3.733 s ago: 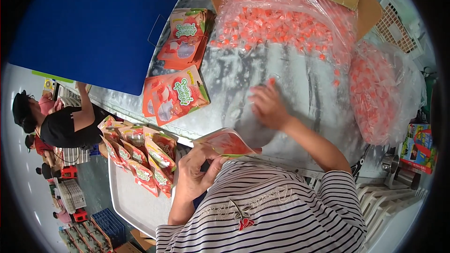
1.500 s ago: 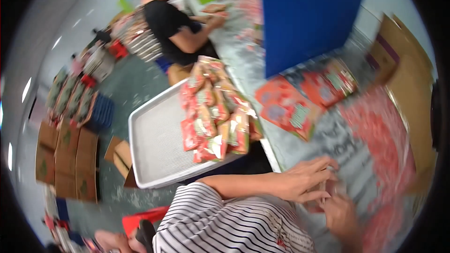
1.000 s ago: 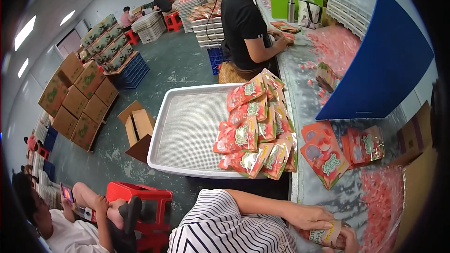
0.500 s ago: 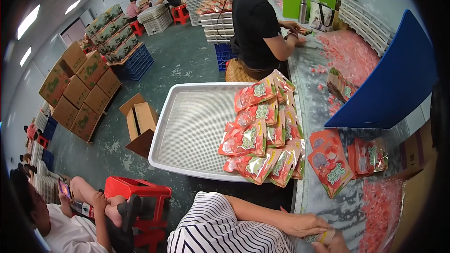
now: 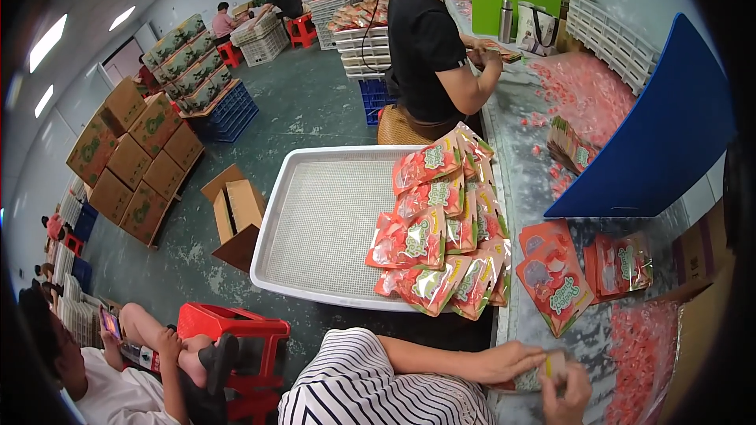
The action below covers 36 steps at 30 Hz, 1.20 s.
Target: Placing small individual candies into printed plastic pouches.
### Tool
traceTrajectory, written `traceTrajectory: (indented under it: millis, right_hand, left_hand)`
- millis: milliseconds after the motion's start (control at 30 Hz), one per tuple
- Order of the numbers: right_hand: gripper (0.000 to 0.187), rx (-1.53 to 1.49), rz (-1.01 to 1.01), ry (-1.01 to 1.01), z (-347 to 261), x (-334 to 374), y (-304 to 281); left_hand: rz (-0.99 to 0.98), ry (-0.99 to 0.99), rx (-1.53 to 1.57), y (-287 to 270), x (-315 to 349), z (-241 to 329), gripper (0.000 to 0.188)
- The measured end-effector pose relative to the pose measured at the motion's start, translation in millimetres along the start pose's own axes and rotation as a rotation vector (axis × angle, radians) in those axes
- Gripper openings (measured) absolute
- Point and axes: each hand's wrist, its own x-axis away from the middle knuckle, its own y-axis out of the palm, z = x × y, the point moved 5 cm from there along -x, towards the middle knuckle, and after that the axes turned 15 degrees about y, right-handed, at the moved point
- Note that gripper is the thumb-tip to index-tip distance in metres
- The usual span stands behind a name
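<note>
Low in the view, by the near edge of the worktable, my left hand (image 5: 508, 362) is closed on one side of a small pouch (image 5: 554, 365). The pouch shows a pale face with a yellow strip; most of it is covered by my fingers. My right hand (image 5: 568, 393) pinches its right side, fingers bent. Just beyond my hands lie flat red-and-green candy pouches (image 5: 554, 277) and, to their right, a second stack of pouches (image 5: 622, 266). Filled pouches (image 5: 431, 238) overlap on the right half of a white mesh tray (image 5: 327, 224) left of the table.
Small red-wrapped pieces (image 5: 642, 354) lie by a cardboard box (image 5: 701, 330) at right. A blue divider panel (image 5: 654, 138) stands on the table. Beyond the tray a co-worker in black (image 5: 429, 47) handles pouches. A red stool (image 5: 236, 338) and a seated person (image 5: 118, 378) are at left.
My right hand has risen further into view, and the pouch's edge is turned up more between my hands. My left hand has shifted slightly away from me. The co-worker's hands have moved.
</note>
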Motion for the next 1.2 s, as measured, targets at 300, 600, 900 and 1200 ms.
traceTrajectory:
  millis: [300,600,900,1200]
  right_hand:
    - [0.027,-0.885,0.291,0.498,69,19,34]
    - [0.02,-0.92,0.355,0.628,61,28,33]
    - [0.008,-1.183,0.305,0.385,61,15,47]
    - [0.024,-0.81,0.248,0.441,30,9,30]
  left_hand:
    - [0.254,-0.011,0.138,-18,-15,-8,0.049]
    - [0.337,0.035,0.265,-12,-13,-9,0.048]
    - [0.187,-0.09,0.23,-15,-13,-2,0.044]
    - [0.312,0.135,0.217,-21,-12,11,0.031]
